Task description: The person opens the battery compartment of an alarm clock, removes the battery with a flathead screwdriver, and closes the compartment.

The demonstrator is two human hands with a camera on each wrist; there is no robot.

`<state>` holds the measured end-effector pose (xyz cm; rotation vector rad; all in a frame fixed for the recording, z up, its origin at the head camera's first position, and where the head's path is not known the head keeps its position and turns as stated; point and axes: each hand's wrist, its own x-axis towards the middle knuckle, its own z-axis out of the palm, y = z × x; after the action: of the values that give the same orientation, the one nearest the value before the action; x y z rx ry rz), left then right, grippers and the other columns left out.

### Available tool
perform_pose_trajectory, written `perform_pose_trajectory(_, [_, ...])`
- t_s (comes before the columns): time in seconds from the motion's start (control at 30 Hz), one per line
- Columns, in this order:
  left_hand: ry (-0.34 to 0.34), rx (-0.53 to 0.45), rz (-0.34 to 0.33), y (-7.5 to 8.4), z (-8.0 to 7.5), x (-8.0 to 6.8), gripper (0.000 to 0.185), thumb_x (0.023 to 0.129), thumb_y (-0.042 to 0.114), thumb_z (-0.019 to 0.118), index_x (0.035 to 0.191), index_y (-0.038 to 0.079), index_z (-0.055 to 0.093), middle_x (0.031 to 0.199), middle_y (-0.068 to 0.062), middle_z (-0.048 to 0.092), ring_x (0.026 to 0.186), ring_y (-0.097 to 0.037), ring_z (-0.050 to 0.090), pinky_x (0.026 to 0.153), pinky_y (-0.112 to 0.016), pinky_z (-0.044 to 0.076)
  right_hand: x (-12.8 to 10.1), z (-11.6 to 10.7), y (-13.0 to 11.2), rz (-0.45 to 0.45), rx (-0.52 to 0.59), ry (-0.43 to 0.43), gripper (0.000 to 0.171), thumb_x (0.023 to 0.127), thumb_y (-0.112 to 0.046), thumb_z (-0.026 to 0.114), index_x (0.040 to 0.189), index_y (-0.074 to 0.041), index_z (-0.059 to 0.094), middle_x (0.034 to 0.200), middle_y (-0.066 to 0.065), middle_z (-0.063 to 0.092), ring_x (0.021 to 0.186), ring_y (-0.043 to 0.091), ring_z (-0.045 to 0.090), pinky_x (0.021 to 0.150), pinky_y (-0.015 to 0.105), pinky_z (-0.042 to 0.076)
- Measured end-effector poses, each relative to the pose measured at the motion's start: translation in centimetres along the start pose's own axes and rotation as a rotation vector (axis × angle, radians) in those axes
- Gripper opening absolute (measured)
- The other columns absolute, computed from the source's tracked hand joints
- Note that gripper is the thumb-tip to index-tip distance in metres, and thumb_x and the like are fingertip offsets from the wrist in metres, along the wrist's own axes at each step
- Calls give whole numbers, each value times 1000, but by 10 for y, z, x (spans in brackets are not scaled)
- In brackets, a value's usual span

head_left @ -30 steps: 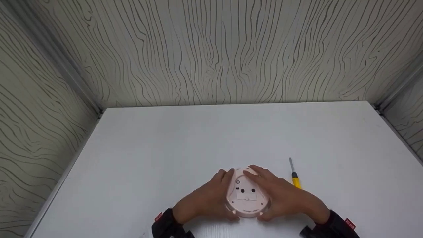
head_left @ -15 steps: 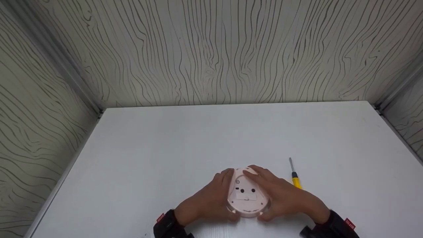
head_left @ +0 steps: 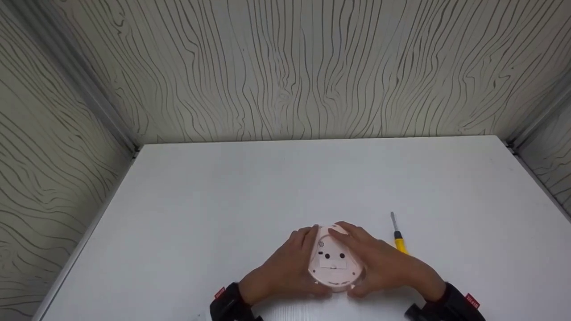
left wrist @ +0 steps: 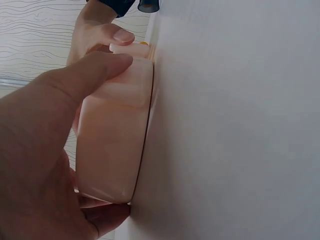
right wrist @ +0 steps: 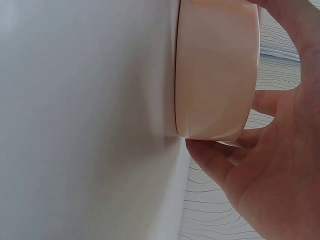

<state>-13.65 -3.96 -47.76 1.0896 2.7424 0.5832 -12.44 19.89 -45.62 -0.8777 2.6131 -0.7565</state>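
A pale pink alarm clock lies on its face on the white table, its back turned up. Two black buttons, speaker holes and a rectangular cover show on that back. My left hand grips its left side, the thumb along the near edge. From the right, my right hand holds it too, with fingertips over the top of the back. In the left wrist view the clock's side wall rests against the tabletop. The right wrist view shows fingers curled round the other side wall. The clock's front is hidden.
A screwdriver with a yellow and black handle lies just beyond my right hand, its handle end partly hidden. The white table reaches back to wood-patterned panels, with more panels at both sides.
My left hand has shifted slightly right, its thumb sliding along the clock's near edge. The clock, my right hand and the screwdriver have stayed almost in place.
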Motion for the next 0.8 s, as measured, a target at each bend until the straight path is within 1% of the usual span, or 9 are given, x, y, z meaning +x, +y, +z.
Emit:
perform_pose_trajectory(0.07, [10, 18, 12, 0, 0, 0, 121, 61, 78, 57, 146, 7, 8, 144, -9, 26, 127, -18, 32, 101, -30, 39, 0, -1, 0, -2, -1, 0, 110, 60, -60, 73, 146, -30, 12, 152, 2, 12, 132, 19, 29, 96, 47, 40])
perform_pose_trajectory(0.2, [-2, 71, 21, 1, 0, 1, 119, 63, 77, 55, 146, 6, 8, 145, -10, 26, 128, -19, 32, 101, -29, 39, -1, -2, 0, 3, 4, -5, 111, 60, -60, 74, 146, -30, 12, 152, 2, 11, 133, 19, 27, 98, 46, 39])
perform_pose_trajectory(0.33, [-3, 116, 26, 0, 0, 1, 119, 64, 77, 53, 146, 4, 8, 145, -12, 26, 129, -21, 33, 100, -28, 40, -2, -3, -2, 22, 29, -30, 111, 60, -59, 74, 146, -31, 10, 153, 2, 6, 136, 21, 22, 100, 47, 38])
perform_pose_trajectory(0.57, [-33, 97, -12, 0, -2, -1, 121, 63, 78, 54, 146, 6, 5, 147, -10, 23, 129, -20, 32, 100, -30, 39, -3, -5, -6, 39, 34, -69, 114, 58, -61, 74, 146, -31, 8, 154, 0, -3, 139, 23, 15, 101, 47, 36])
perform_pose_trajectory(0.73, [-45, 93, -21, 2, -2, 0, 118, 64, 77, 53, 147, 8, 5, 148, -7, 23, 129, -17, 32, 101, -29, 38, -5, -7, -8, 26, 15, -69, 117, 55, -62, 74, 146, -30, 10, 154, 1, -4, 139, 23, 14, 102, 44, 36])
perform_pose_trajectory(0.8, [-50, 91, -19, 2, -2, 0, 118, 64, 77, 53, 147, 9, 5, 148, -7, 22, 129, -17, 32, 102, -29, 38, -5, -7, -9, 17, 10, -66, 115, 55, -62, 74, 146, -30, 12, 154, 1, -3, 139, 23, 15, 102, 44, 36])
